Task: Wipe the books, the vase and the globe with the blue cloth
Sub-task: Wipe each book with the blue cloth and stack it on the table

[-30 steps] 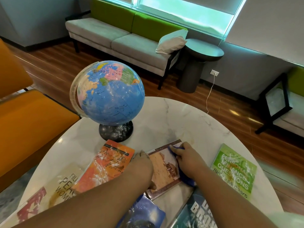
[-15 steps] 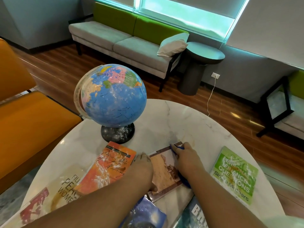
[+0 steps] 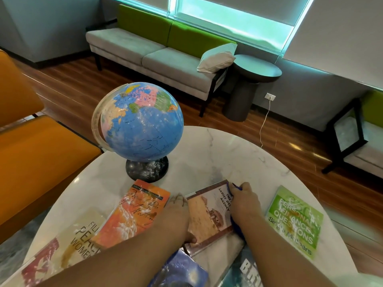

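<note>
Forearms cover much of the nearest books, which the frame's lower edge cuts off. The left hand (image 3: 178, 216) lies flat, fingers together, pinning the tan book (image 3: 209, 214). The right hand (image 3: 244, 204) presses the mostly hidden blue cloth (image 3: 237, 227) onto that book's right edge, fingers curled over it. Bare marble table (image 3: 217, 154) lies beyond the fingertips; the globe (image 3: 141, 123) stands farther left.
</note>
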`<state>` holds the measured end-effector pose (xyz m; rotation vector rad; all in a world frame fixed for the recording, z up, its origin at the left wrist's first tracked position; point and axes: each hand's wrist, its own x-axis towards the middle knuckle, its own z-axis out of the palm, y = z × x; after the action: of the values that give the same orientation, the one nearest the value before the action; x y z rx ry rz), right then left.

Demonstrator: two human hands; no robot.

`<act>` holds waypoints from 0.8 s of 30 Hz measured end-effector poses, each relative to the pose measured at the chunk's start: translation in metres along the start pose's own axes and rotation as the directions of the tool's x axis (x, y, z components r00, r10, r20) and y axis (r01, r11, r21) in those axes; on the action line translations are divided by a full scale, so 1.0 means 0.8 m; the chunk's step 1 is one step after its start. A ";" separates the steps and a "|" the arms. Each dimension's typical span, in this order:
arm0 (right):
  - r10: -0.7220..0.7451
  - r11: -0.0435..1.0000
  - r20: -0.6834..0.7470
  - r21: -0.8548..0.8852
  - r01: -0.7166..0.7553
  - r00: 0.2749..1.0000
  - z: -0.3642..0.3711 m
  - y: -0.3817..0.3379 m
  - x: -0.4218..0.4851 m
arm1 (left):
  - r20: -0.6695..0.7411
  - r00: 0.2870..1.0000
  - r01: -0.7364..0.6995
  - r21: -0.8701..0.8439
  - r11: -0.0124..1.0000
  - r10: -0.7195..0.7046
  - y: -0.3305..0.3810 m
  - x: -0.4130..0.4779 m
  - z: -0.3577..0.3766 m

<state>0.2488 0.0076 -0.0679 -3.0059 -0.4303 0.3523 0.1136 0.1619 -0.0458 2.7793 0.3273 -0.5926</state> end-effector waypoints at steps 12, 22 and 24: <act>-0.030 0.979 0.005 0.202 0.029 1.000 0.007 -0.012 -0.009 | -0.047 0.999 -0.026 -0.062 0.998 0.023 -0.014 -0.002 0.005; -0.579 0.814 0.130 0.140 0.563 0.805 0.021 -0.065 -0.079 | -0.442 0.897 -0.124 -0.234 0.964 0.008 -0.084 -0.035 0.006; -0.409 0.888 0.097 0.272 0.371 0.907 0.014 -0.048 -0.061 | -0.447 0.894 -0.108 -0.253 0.961 -0.017 -0.093 -0.044 0.007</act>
<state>0.1899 0.0310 -0.0641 -2.5754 -0.9145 0.5533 0.0600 0.2241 -0.0524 2.6126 0.3998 0.1121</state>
